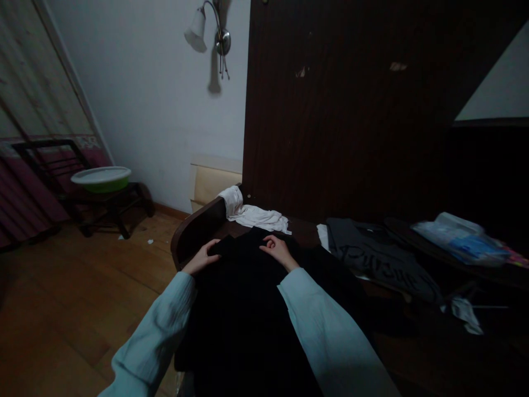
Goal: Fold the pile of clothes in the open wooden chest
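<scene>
A black garment [243, 309] lies spread out in front of me, over the dark wooden furniture; its folds and details are lost in the dim light. At its upper left edge, my left hand [202, 259] holds the cloth between thumb and fingers. My right hand [281, 252] is closed, with curled fingers pinching the garment near its upper middle. Just beyond the hands rests a crumpled white cloth [264, 216], partly draped over the wooden armrest [198, 226]. To the right lies a dark grey shirt [376, 256] with black lettering.
A dark wooden panel [347, 110] rises behind the garments. Plastic-wrapped packages [463, 240] sit at the right. On the left, a wooden chair [119, 212] bears a green and white basin [103, 179]. A wall lamp [198, 30] hangs above. Small white scraps lie on the floor.
</scene>
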`<state>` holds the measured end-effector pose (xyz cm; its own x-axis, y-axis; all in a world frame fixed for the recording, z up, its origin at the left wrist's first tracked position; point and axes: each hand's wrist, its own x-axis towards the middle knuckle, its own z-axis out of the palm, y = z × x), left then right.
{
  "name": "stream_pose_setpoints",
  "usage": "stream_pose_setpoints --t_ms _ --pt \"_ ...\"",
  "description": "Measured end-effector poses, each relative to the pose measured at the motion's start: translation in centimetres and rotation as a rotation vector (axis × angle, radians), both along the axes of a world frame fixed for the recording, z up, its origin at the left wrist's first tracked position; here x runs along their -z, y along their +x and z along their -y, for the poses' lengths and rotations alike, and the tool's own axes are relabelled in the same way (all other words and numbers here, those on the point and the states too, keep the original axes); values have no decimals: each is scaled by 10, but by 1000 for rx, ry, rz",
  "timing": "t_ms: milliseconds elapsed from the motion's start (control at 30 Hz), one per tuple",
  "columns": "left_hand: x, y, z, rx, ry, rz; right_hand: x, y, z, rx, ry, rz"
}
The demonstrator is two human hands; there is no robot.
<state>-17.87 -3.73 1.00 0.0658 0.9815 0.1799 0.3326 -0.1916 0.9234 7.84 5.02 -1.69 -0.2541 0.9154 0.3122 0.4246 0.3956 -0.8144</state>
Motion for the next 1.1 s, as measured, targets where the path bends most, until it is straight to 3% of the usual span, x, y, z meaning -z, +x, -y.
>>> stream_pose_setpoints --t_ms 267,400,533,733,867,1100 --pt "1 -6 2 250 52 112 -4 0 4 31 3 -42" --pt "0 -4 0 230 68 15 -6 -1 3 37 -29 15" --pt "2 -2 -2 221 128 -44 -14 1 5 -26 -63 221" --pt "3 -5 2 257 157 -199 -21 7 33 -100 -4 410" --pt "7 -4 4 199 153 -247 -21 5 49 -47 55 423" --pt "12 3 7 -20 180 -267 -14 22 54 -203 30 160"
